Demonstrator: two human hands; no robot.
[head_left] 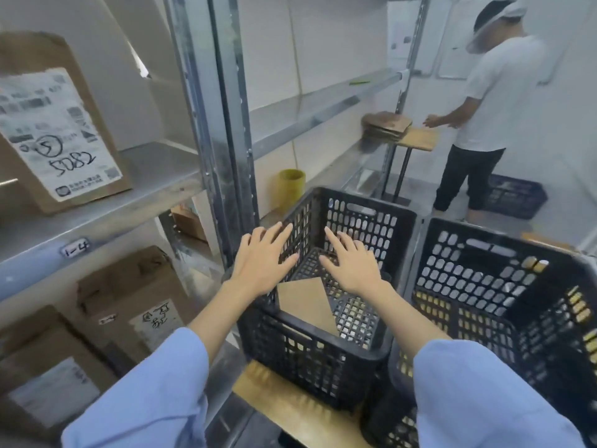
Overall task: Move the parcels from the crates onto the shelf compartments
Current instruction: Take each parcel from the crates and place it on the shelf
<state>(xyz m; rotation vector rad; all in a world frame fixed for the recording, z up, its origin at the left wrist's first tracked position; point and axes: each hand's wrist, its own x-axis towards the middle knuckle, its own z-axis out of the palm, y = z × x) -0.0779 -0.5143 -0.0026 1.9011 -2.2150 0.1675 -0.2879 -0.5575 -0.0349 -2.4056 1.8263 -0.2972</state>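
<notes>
Head view: left hand point(261, 263), right hand point(352, 263) splayed, empty, over perforated black plastic crate point(323, 360); flat cardboard parcel point(307, 302) inside.

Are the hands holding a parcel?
No, the left hand and right hand are open over the crate, with the parcel lying inside it.

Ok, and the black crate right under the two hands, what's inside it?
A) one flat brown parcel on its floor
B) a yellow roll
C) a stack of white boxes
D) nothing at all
A: one flat brown parcel lies on the floor of the black crate, below the left hand and right hand, whose fingers are spread and hold nothing.
</notes>
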